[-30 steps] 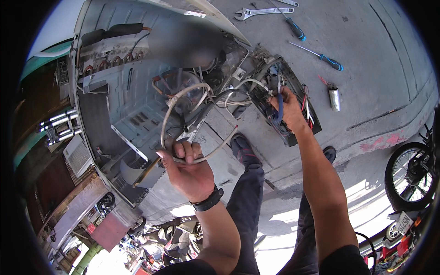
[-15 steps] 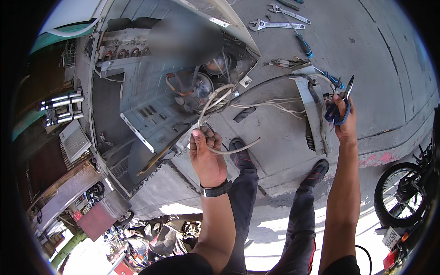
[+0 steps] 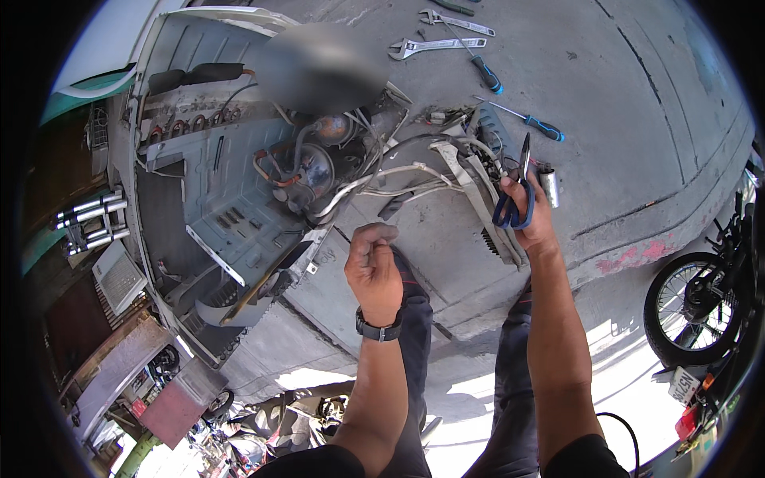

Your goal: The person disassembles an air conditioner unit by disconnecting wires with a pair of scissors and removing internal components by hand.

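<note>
My right hand (image 3: 527, 215) grips scissors (image 3: 511, 211) with dark blue handles, the blades pointing up. They are over a metal bracket (image 3: 470, 187) with a finned lower end, and a silver cylinder (image 3: 550, 185) stands by my fingers. My left hand (image 3: 373, 263) is curled closed in front of the opened metal casing (image 3: 231, 187); its palm side is hidden, so I cannot tell whether it holds anything. White and grey cables (image 3: 398, 170) run from beside a dark round compressor (image 3: 316, 170) in the casing to the bracket.
Two adjustable wrenches (image 3: 438, 48) and two blue-handled screwdrivers (image 3: 488, 76) lie on the concrete beyond the bracket. A motorcycle wheel (image 3: 687, 308) is at the right. Copper pipes (image 3: 267, 167) show inside the casing, below a blurred patch. A white perforated tray (image 3: 119, 276) is at the left.
The grey-white cable that my left hand held no longer shows in it. My right hand and the scissors have moved left and now overlap the bracket. The whole view has shifted.
</note>
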Demonstrator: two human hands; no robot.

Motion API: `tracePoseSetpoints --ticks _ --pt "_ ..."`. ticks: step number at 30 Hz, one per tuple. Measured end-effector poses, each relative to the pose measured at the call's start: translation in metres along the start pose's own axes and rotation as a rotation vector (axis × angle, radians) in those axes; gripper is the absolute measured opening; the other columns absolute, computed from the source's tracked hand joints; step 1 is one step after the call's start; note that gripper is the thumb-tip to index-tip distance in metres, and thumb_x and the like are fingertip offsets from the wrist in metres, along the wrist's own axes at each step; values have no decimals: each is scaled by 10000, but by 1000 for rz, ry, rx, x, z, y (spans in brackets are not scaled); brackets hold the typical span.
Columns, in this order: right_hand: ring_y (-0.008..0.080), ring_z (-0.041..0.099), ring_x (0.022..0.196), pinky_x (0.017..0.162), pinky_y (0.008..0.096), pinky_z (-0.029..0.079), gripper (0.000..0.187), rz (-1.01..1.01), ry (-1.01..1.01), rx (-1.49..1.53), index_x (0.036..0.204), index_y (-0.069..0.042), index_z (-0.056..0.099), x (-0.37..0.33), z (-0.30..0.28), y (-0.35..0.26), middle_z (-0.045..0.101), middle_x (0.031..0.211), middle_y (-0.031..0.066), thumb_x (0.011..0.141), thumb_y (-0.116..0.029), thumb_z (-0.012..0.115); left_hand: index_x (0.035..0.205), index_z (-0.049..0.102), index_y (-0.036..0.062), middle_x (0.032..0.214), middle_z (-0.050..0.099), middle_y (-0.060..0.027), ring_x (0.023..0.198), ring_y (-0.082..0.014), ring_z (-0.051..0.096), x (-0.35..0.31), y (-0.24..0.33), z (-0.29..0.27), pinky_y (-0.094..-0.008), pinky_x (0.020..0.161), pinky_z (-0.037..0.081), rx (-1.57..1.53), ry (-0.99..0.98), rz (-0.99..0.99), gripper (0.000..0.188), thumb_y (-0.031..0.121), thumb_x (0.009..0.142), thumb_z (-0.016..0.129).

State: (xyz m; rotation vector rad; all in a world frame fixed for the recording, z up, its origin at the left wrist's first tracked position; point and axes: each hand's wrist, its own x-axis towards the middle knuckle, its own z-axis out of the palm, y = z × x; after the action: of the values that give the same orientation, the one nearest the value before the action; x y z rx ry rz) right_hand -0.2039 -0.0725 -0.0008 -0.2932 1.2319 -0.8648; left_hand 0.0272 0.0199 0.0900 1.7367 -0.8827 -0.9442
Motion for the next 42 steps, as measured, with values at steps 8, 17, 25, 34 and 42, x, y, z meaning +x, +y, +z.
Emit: tracePoseSetpoints --ticks 8,17,25,34,42 --pt "64 440 775 653 243 366 270 5 -102 -8 1011 -109 563 -30 21 49 486 823 -50 890 -257 754 1449 425 -2 1426 524 -153 1323 -282 505 12 -29 33 -396 1102 390 -253 -250 -506 474 140 1013 545" --pt "99 494 824 715 274 443 351 132 -151 -29 1069 -122 556 -44 35 141 540 902 -22 885 -319 782 1479 362 173 1450 445 -24 1354 -275 412 43 -68 25 -483 1120 313 -514 159 -746 643 156 907 654" --pt "120 606 846 678 290 497 518 149 -114 -108 1223 -64 572 -59 20 166 652 1013 64 845 -318 820 1502 325 106 1495 438 -78 1411 -285 388 55 -90 11 -499 1139 286 -165 107 -615 599 238 995 616" --pt "226 656 916 778 351 527 667 353 -193 -266 1285 -40 586 -140 1 197 651 1046 127 792 -409 842 1368 413 6 1324 548 -135 1277 -231 515 41 -85 1 -435 1110 416 -6 122 -319 587 413 992 607" --pt "304 561 1133 974 418 458 703 478 -647 -412 1337 -86 543 -129 47 141 542 1200 198 885 -612 658 1173 496 32 1181 603 -116 1141 -228 591 -3 -54 -12 -454 1066 439 -375 449 -260 420 372 977 644"
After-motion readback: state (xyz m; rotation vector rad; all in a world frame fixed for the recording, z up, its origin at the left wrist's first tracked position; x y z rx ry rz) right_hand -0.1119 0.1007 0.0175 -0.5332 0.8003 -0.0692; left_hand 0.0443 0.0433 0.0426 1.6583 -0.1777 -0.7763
